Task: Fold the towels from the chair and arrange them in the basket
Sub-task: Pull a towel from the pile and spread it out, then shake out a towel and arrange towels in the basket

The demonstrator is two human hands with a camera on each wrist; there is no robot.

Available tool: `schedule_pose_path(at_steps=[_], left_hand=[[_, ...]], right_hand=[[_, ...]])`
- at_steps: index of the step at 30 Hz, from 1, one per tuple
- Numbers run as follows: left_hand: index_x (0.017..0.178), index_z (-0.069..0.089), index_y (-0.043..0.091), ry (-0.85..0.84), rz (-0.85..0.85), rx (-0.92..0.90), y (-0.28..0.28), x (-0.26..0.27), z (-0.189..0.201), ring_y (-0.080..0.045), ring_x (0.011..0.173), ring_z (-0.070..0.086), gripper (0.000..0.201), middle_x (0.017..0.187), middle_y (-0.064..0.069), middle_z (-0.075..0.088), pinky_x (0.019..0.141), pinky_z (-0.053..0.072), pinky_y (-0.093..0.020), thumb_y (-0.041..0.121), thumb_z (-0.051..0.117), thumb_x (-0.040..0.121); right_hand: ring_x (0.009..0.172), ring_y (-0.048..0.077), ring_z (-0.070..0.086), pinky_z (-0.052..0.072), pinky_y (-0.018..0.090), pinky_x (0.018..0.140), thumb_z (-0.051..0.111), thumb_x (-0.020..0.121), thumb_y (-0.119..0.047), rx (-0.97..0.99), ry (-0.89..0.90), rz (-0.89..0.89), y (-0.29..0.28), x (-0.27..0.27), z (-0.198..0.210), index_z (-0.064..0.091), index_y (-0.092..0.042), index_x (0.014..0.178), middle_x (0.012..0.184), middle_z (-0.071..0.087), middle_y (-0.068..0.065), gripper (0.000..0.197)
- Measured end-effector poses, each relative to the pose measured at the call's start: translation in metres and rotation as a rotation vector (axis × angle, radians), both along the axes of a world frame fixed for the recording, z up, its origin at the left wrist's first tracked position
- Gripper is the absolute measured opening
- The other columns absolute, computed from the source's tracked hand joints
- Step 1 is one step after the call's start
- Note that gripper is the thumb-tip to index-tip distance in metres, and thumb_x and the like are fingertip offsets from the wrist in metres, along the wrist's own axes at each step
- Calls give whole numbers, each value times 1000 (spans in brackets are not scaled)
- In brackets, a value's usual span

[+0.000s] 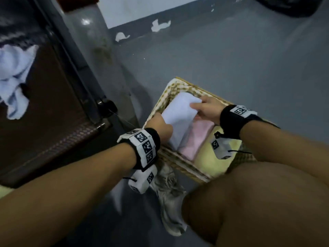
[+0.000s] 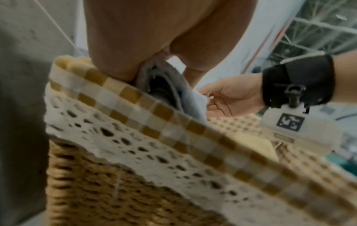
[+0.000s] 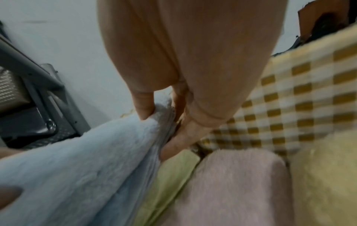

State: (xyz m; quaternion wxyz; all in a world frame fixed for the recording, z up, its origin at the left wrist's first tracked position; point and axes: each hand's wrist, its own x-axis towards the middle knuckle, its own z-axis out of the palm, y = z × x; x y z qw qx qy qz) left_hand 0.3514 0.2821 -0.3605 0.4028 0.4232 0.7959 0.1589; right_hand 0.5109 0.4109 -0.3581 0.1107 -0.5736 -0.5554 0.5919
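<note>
A wicker basket [image 1: 175,160] with a yellow checked liner [image 3: 289,99] stands on the floor. Both hands hold a folded pale blue towel [image 1: 179,118] at the basket's left side. My left hand [image 1: 160,125] grips its near end, fingers reaching down inside the basket wall [image 2: 135,152]. At the far end my right hand [image 1: 204,107] pinches it, thumb on top and fingers underneath [image 3: 164,116]. A folded pink towel [image 1: 195,138] lies beside it in the basket, then a yellow towel [image 1: 211,161]. A yellow-green towel [image 3: 173,175] shows beneath the blue one [image 3: 86,160].
A dark chair [image 1: 53,122] stands at the left with a crumpled pale blue towel [image 1: 14,77] on its seat. My knee [image 1: 258,202] and a grey shoe [image 1: 170,202] are close to the basket's near side. Grey floor stretches beyond to the wall.
</note>
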Motion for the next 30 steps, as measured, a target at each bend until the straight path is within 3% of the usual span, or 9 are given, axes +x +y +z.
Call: schedule_pose_path(at_steps=[5, 10, 13, 15, 18, 23, 25, 27, 30], left_hand=[[130, 45, 3, 182, -79, -45, 4, 5, -9, -36, 113, 58, 42, 124, -19, 60, 90, 47, -39, 21, 53, 92], [143, 35, 11, 92, -145, -89, -1, -4, 7, -35, 122, 52, 59, 138, -14, 51, 98, 47, -40, 29, 55, 91], [137, 49, 17, 95, -228, 6, -9, -20, 36, -30, 117, 56, 49, 133, -9, 57, 91, 48, -32, 33, 55, 91], [124, 62, 22, 58, -214, 101, -17, -37, 65, -24, 112, 61, 35, 123, -4, 65, 88, 48, -27, 33, 57, 90], [103, 68, 25, 23, -176, 218, -36, -73, 115, -21, 102, 67, 16, 106, -1, 72, 92, 53, -32, 30, 61, 89], [99, 70, 24, 35, -89, 298, -98, -157, 179, -20, 92, 71, 12, 96, -1, 74, 91, 56, -42, 28, 62, 89], [98, 71, 21, 48, -13, 331, -130, -189, 195, -20, 90, 72, 13, 94, -3, 75, 91, 56, -42, 23, 63, 89], [95, 72, 20, 85, 67, 353, -166, -218, 205, -20, 87, 73, 13, 92, -3, 76, 89, 57, -41, 21, 61, 88], [91, 71, 22, 154, 201, 328, -219, -259, 205, -21, 88, 72, 11, 91, -3, 76, 86, 58, -39, 21, 61, 87]], right_hand=[[104, 36, 67, 54, 53, 95, 67, 92, -31, 112, -211, 181, -1, -9, -20, 66, -4, 111, 112, 70, 20, 33], [96, 27, 66, 57, 41, 84, 68, 89, -41, 226, -347, 348, 3, -14, 8, 62, -14, 110, 103, 67, 5, 34], [116, 22, 58, 45, 35, 99, 65, 89, -48, 318, -461, 497, -3, -30, 50, 66, -22, 119, 122, 61, -2, 40], [117, 24, 59, 48, 36, 100, 64, 89, -47, 308, -424, 521, -13, -48, 80, 69, -24, 120, 127, 64, 0, 39], [105, 24, 67, 52, 34, 85, 62, 94, -37, 302, -340, 598, -37, -87, 122, 70, -17, 116, 118, 70, 6, 31], [95, 21, 67, 55, 35, 84, 58, 97, -27, 351, -308, 835, -99, -164, 184, 69, -17, 118, 107, 73, 4, 26], [78, 17, 65, 53, 32, 76, 58, 98, -25, 330, -231, 913, -127, -202, 202, 68, -14, 116, 93, 72, 1, 24], [67, 10, 62, 52, 28, 71, 58, 98, -24, 331, -160, 970, -157, -245, 214, 66, -14, 115, 96, 73, 4, 22], [74, 14, 64, 53, 32, 73, 57, 98, -21, 381, -95, 1059, -202, -309, 218, 67, -15, 110, 103, 73, 8, 16]])
